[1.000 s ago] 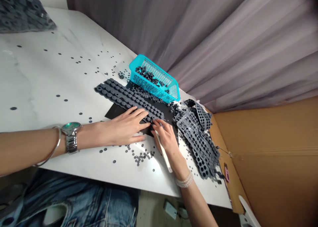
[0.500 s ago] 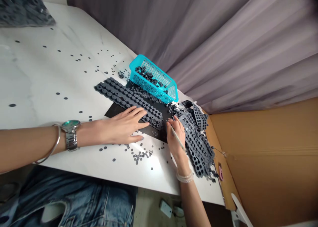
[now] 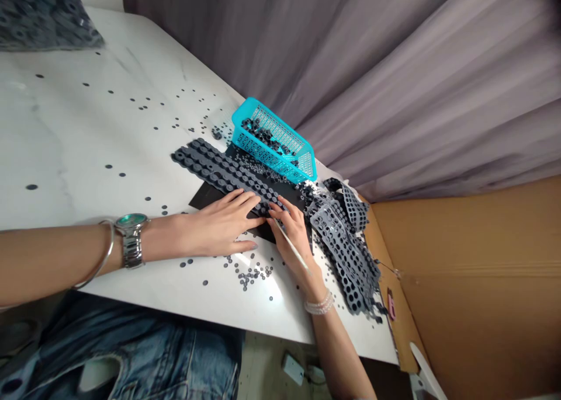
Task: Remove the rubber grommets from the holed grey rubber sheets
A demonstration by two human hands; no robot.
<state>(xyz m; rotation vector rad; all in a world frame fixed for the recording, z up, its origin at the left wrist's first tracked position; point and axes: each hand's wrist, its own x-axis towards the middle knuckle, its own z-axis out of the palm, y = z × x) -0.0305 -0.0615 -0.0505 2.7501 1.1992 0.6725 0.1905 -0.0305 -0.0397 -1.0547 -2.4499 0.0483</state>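
A long grey rubber sheet of round moulded pieces (image 3: 219, 169) lies across a black mat (image 3: 205, 194) on the white table (image 3: 79, 131). My left hand (image 3: 219, 225) lies flat with fingers stretched out, pressing the sheet's near end. My right hand (image 3: 293, 233) is closed in a pinch on a thin pale stick (image 3: 293, 246), its fingertips at the sheet's end right beside my left fingers.
A turquoise basket (image 3: 276, 140) holding loose grey pieces stands behind the sheet. A heap of emptied perforated grey sheets (image 3: 346, 248) lies to the right. Small grey discs (image 3: 249, 274) are scattered over the table. A bag of parts (image 3: 39, 14) sits far left; cardboard (image 3: 473, 283) on the right.
My right hand, which had swung right toward the heap of emptied sheets, has come back left to the sheet's end beside my left fingers. My left hand has stayed put.
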